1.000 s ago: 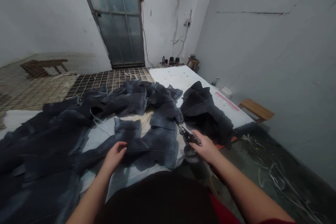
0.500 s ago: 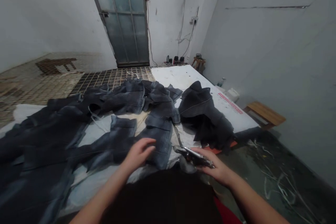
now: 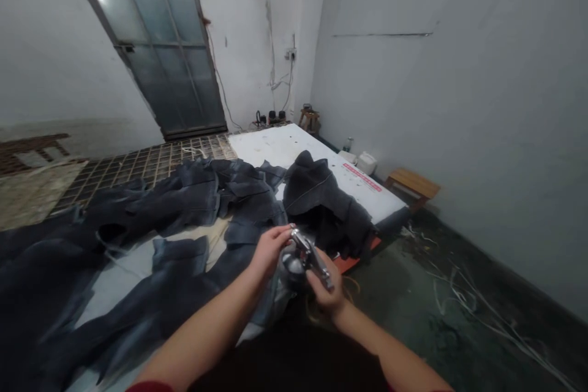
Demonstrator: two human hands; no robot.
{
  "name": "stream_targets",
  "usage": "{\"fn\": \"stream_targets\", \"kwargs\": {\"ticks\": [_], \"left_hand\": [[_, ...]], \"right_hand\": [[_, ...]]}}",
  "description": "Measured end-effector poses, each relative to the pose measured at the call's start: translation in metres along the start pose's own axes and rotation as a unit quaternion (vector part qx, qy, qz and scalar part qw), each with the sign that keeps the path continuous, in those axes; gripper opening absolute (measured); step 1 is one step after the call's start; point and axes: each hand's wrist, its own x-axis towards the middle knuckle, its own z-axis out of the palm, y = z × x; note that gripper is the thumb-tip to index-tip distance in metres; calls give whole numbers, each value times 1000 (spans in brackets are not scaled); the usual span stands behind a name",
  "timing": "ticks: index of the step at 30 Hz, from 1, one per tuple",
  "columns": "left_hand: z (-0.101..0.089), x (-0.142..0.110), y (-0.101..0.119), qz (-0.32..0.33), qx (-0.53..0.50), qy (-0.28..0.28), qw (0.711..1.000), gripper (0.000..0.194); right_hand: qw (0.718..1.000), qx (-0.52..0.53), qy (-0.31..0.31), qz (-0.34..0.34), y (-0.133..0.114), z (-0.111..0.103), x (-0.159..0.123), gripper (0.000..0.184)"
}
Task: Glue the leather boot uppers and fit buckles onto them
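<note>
My right hand (image 3: 329,289) is wrapped round the handle of a silver spray gun (image 3: 303,245), which has a rounded metal cup slung beneath it. At the nozzle end, the fingers of my left hand (image 3: 270,248) are pinched against the front of the gun. Dark blue denim pieces (image 3: 177,266) lie spread under and to the left of my hands. Just beyond the gun sits a bunched heap of darker denim (image 3: 316,187).
A white board (image 3: 266,144) with a red printed strip carries part of the denim, beside a metal grid (image 3: 128,162). To the right stand a wooden stool (image 3: 416,182) and white containers (image 3: 366,162). Loose pale cords (image 3: 498,324) lie on the floor. A glazed door (image 3: 169,43) is behind.
My left hand has moved right from above the denim to the gun's nozzle end. The gun has tilted nose up in my right hand. My view has turned to the right.
</note>
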Motion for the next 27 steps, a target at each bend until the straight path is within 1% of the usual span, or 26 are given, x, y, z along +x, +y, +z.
{"fn": "stream_targets", "kwargs": {"ticks": [2, 4, 6, 8, 9, 11, 13, 14, 15, 16, 18, 19, 20, 21, 23, 24, 26, 27], "left_hand": [[0, 20, 4, -2, -16, 5, 1000, 34], [-3, 36, 7, -8, -26, 17, 1000, 34], [-6, 47, 7, -14, -24, 26, 999, 38], [-8, 53, 7, -12, -18, 31, 999, 42], [-9, 54, 6, -10, -13, 32, 999, 44], [-8, 57, 6, -8, -3, 29, 1000, 46], [-5, 58, 7, -13, 10, 25, 1000, 48], [-3, 59, 8, -17, 16, 24, 999, 48], [-1, 60, 9, -22, 21, 26, 999, 49], [1, 61, 10, -26, 26, 30, 999, 50], [5, 61, 13, -30, 29, 38, 998, 51], [7, 62, 15, -32, 32, 45, 998, 51], [7, 62, 17, -32, 39, 53, 997, 50], [7, 62, 20, -34, 52, 64, 996, 50], [3, 63, 23, -38, 97, 94, 990, 49], [-1, 63, 24, -43, 121, 111, 985, 48], [-11, 65, 22, -47, 164, 145, 975, 47], [-16, 65, 20, -43, 179, 171, 968, 47]], "right_hand": [[999, -36, 8, -40, 13, 18, 14, 43], [996, -71, -12, -59, 23, 32, 29, 46], [993, -91, -29, -69, 29, 39, 40, 48], [991, -105, -43, -74, 33, 41, 45, 52], [989, -117, -59, -70, 34, 40, 45, 57], [980, -156, -108, -53, 38, 32, 40, 76], [967, -194, -159, -38, 44, 17, 32, 98], [965, -202, -165, -33, 47, 6, 29, 102], [967, -201, -151, -27, 51, -6, 28, 100], [975, -190, -116, -15, 55, -21, 31, 94], [989, -141, -2, 51, 67, -54, 50, 77], [987, -111, 53, 99, 75, -71, 67, 71], [981, -78, 93, 155, 85, -88, 88, 67], [974, -63, 107, 189, 97, -104, 112, 63], [965, -43, 100, 238, 128, -130, 163, 51], [961, -34, 86, 261, 146, -139, 187, 43], [947, -7, 46, 319, 181, -147, 225, 32], [937, 10, 21, 348, 198, -147, 238, 29]]}}
